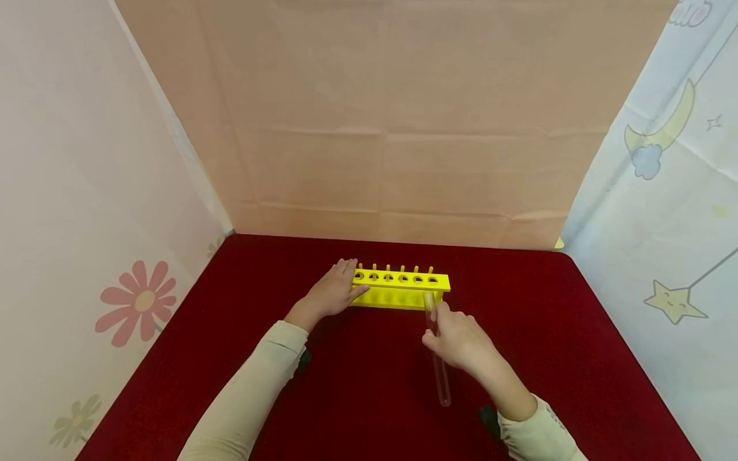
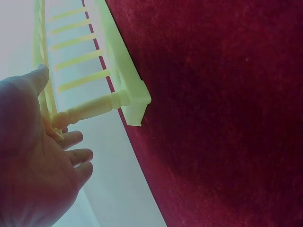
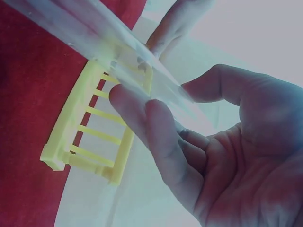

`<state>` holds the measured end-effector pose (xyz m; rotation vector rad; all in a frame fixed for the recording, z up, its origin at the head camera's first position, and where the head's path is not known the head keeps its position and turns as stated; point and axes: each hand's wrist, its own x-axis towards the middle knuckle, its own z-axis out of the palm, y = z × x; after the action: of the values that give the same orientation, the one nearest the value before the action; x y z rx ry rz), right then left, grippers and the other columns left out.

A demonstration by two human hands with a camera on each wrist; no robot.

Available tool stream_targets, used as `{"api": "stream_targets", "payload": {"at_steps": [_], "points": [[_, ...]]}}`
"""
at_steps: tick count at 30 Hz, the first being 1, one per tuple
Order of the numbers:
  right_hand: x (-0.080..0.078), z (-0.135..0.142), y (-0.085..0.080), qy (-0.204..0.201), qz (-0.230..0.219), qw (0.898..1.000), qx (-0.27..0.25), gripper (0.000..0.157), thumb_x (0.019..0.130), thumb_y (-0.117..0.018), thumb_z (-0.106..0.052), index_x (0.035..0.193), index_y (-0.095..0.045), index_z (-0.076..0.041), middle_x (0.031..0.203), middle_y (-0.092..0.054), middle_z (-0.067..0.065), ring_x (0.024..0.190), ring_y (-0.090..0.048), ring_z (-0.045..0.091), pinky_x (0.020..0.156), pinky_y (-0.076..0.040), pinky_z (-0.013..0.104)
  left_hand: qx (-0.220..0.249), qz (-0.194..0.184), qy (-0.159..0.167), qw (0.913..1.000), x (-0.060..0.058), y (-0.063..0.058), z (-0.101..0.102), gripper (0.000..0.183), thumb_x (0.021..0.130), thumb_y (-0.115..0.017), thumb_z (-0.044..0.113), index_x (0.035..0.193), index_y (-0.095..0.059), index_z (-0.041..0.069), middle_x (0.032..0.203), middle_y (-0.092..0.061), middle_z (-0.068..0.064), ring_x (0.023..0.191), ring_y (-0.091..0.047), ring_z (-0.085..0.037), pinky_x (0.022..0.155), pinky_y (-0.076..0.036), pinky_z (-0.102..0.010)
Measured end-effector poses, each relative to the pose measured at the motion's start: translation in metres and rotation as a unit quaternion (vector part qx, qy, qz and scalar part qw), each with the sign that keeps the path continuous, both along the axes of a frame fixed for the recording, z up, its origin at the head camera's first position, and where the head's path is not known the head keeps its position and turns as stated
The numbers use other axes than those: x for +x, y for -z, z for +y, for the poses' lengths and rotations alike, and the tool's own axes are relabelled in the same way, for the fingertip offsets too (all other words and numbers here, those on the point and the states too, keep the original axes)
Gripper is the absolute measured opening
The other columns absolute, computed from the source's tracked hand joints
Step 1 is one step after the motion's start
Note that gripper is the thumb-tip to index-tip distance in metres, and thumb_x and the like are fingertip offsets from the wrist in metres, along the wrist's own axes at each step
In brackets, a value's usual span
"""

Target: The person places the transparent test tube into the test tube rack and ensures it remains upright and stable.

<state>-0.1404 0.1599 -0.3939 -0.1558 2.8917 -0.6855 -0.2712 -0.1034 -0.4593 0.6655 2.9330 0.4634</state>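
A yellow test tube rack (image 1: 441, 282) stands on the dark red tabletop, with a row of round holes along its upper bar and a row of pegs behind. My left hand (image 1: 331, 291) grips the rack's left end; in the left wrist view the thumb (image 2: 40, 75) lies against the upper bar and the fingers are on its other side. In front of the rack's right end, my right hand (image 1: 461, 336) pinches a clear test tube (image 1: 441, 384) between thumb and fingers. The tube slants, its rounded end toward me and its upper end overlapping the rack in the head view.
The dark red table (image 1: 357, 397) ends at a tan backdrop (image 1: 386, 179). A pale cloth with flowers (image 1: 144, 301) hangs at the left. Another cloth, printed with a moon and a star (image 1: 674, 301), hangs at the right.
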Motion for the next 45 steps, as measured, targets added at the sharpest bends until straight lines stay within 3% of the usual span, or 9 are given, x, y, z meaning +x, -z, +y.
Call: {"api": "stream_targets", "payload": {"at_steps": [14,34,45], "points": [[-0.006,-0.001,-0.006,-0.011,0.031,0.999,-0.005,0.021,0.090,-0.067,-0.018,0.098,-0.051,-0.008,0.065,-0.052,0.002,0.050,-0.046,0.015,0.047,-0.038,0.027,-0.002,-0.004,-0.004,1.0000,0.002,-0.003,0.001,0.082,0.104,-0.045,0.055,0.161,-0.018,0.001,0.165,-0.024,-0.018,0.154,-0.020,-0.035,0.125,-0.017,-0.044],[-0.013,-0.005,-0.017,-0.012,0.042,0.999,-0.016,0.024,0.088,-0.065,-0.019,0.103,-0.052,-0.006,0.066,-0.052,0.003,0.051,-0.044,0.015,0.047,-0.035,0.026,-0.001,-0.007,-0.015,0.9999,0.005,-0.003,0.002,0.082,0.104,-0.045,0.054,0.161,-0.018,0.002,0.165,-0.025,-0.018,0.154,-0.019,-0.034,0.125,-0.017,-0.043],[-0.017,-0.009,-0.022,-0.013,0.037,0.999,-0.020,0.026,0.087,-0.063,-0.017,0.108,-0.053,-0.005,0.064,-0.054,0.001,0.050,-0.041,0.013,0.047,-0.033,0.025,-0.002,-0.001,-0.002,1.0000,0.004,-0.003,0.001,0.081,0.105,-0.043,0.054,0.160,-0.018,0.000,0.165,-0.025,-0.020,0.154,-0.020,-0.036,0.125,-0.016,-0.044]]}}
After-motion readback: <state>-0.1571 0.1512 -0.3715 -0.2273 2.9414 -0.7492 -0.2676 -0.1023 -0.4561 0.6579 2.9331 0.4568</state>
